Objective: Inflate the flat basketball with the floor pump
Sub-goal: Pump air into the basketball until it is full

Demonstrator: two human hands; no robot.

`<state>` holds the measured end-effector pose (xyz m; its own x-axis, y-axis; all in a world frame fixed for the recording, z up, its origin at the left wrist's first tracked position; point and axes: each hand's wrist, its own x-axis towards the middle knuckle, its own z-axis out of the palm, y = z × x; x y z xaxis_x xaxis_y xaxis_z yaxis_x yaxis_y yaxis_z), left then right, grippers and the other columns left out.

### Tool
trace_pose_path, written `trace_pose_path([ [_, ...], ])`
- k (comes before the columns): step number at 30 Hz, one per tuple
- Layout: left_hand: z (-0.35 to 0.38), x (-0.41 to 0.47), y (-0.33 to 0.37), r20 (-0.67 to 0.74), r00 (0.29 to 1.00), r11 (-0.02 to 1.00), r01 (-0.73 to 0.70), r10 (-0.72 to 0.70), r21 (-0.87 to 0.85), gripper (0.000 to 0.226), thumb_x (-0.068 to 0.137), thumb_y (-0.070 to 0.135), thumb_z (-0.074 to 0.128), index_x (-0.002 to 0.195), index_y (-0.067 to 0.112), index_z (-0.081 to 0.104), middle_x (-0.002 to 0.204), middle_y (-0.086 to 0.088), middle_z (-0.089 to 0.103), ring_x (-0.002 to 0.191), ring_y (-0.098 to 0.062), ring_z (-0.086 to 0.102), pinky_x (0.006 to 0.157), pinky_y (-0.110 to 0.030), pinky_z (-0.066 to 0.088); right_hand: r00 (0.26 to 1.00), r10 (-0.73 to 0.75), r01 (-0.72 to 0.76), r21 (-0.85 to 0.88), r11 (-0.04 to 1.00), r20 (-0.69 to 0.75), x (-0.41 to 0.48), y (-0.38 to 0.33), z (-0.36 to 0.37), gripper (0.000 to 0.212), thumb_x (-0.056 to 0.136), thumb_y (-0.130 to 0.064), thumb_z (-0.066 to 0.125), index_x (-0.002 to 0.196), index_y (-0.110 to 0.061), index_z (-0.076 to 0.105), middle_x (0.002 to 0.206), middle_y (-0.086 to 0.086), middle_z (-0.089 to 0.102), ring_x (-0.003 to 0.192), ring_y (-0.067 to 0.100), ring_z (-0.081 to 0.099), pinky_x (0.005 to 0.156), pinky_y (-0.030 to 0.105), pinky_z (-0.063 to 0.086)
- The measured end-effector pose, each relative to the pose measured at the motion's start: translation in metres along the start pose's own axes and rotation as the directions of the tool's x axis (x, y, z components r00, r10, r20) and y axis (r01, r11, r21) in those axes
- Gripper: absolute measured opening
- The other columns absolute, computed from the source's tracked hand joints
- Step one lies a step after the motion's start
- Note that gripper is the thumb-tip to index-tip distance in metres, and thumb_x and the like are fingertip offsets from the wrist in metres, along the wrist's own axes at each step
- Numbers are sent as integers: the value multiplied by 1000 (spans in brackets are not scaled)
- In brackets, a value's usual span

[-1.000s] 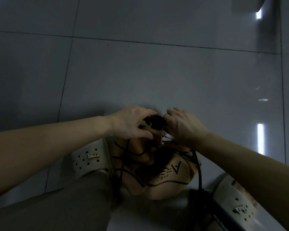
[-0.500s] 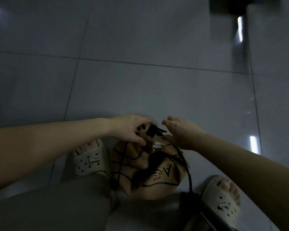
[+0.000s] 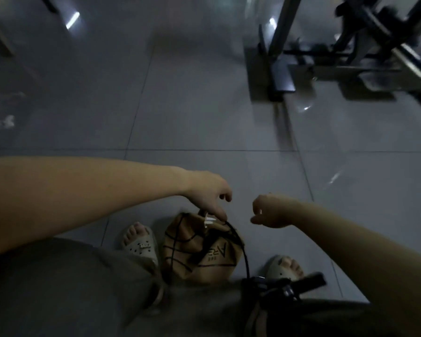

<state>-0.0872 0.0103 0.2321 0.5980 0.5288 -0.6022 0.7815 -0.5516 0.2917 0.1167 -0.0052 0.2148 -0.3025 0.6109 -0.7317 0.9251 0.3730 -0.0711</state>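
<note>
— Tan basketball (image 3: pixel 199 254), position?
— On the floor (image 3: pixel 204 117), between your sandals (image 3: pixel 141 246). Your left hand (image 3: pixel 209 195) pinches the black hose (image 3: pixel 243 249) at the basketball's far edge. Your right hand (image 3: pixel 270 211) hangs loosely curled and empty, right of the basketball.

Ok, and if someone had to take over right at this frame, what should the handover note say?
Left hand: fingers down at the hose end on top of the ball; blur hides whether they pinch it.
Right hand: loosely curled, holding nothing, apart from the ball.
Ball: caved in, on the floor between two sandals.
Pump: by the right-foot sandal, untouched.
Done: hose brought to the ball; whether it is seated in the valve cannot be seen.
Left: check the connection, then pump until round.
</note>
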Motion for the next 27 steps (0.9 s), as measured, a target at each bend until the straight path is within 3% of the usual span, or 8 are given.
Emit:
trace_pose_path([
  [5,-16,-19,79,-4,1000,998,-20,19,-63,70,86,67,62,139,22,53,127,4,57,108,-14,52,88,-27,43,989,109,-130,232,964,102,-68,26,25,55,98,-54,48,98,-1,63,90,12,69,74,23,65,78,39,57],
  [11,23,-16,157,85,996,957,64,-42,-283,69,84,62,69,135,16,57,125,1,62,107,-18,58,92,-31,49,967,147,-229,469,853,206,-119,31,73,61,97,-57,45,120,-3,60,95,8,66,78,21,68,79,38,56],
  [14,49,-18,178,173,984,954,97,-49,-282,46,88,41,74,120,10,65,114,-7,71,100,-24,66,74,-30,50,973,82,-182,502,846,214,-144,26,83,48,94,-46,58,118,-5,64,94,7,65,80,22,68,76,36,57],
  [17,46,-31,187,70,994,963,103,-88,-248,25,87,26,73,105,8,70,99,-11,72,89,-27,68,64,-31,51,989,97,-134,426,895,107,-158,23,79,33,86,-24,72,112,-6,65,96,8,66,91,27,68,75,38,57],
  [20,3,-52,192,-226,964,983,110,-141,-144,20,86,25,69,103,14,69,98,-7,69,90,-26,65,77,-38,56,961,210,-152,286,946,-183,-185,21,46,17,83,-25,72,93,-15,62,92,6,67,84,22,65,80,38,58],
  [22,-31,-70,200,-390,915,995,87,-101,-54,12,86,25,64,95,18,65,92,-2,65,86,-23,62,73,-38,54,908,250,-181,224,958,-337,-213,17,19,15,87,-30,66,87,-16,59,84,4,64,76,20,63,76,37,59],
  [24,-49,-82,206,-446,893,996,79,-59,27,2,87,23,57,89,21,58,88,2,59,81,-22,58,65,-34,46,863,261,-204,174,963,-433,-230,11,2,17,90,-32,60,85,-18,55,80,2,61,73,19,62,73,36,59],
  [27,-35,-77,205,-426,905,992,64,-10,113,10,91,22,52,99,22,56,102,-1,63,92,-24,59,72,-34,45,863,230,-195,123,973,-449,-229,-3,12,17,93,-33,55,86,-18,52,83,-1,60,75,20,62,73,36,58],
])
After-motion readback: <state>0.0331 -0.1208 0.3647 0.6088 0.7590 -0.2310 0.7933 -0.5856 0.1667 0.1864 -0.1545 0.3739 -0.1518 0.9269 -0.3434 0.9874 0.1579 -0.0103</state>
